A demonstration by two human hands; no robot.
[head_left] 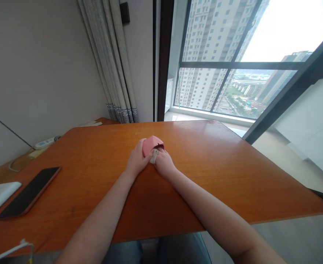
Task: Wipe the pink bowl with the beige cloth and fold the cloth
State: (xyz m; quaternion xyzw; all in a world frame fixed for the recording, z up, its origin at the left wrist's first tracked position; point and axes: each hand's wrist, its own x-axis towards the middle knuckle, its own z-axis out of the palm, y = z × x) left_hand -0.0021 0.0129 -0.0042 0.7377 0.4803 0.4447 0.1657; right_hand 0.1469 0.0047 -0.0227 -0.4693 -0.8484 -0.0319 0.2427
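Observation:
A small pink hollow object with angled sides is tilted above the middle of the wooden table, its opening turned toward me; its exact kind cannot be made out. My left hand is closed around its left side. At the opening, my right hand grips a crumpled whitish cloth or tissue, with its fingertips partly hidden inside the pink object. The cloth lies between the two hands, just below the pink rim.
To the left lie a black tablet-like slab and a white object. A white cable crosses the near left corner. Against the left wall rests a power strip. Beyond the table are a grey curtain and large windows.

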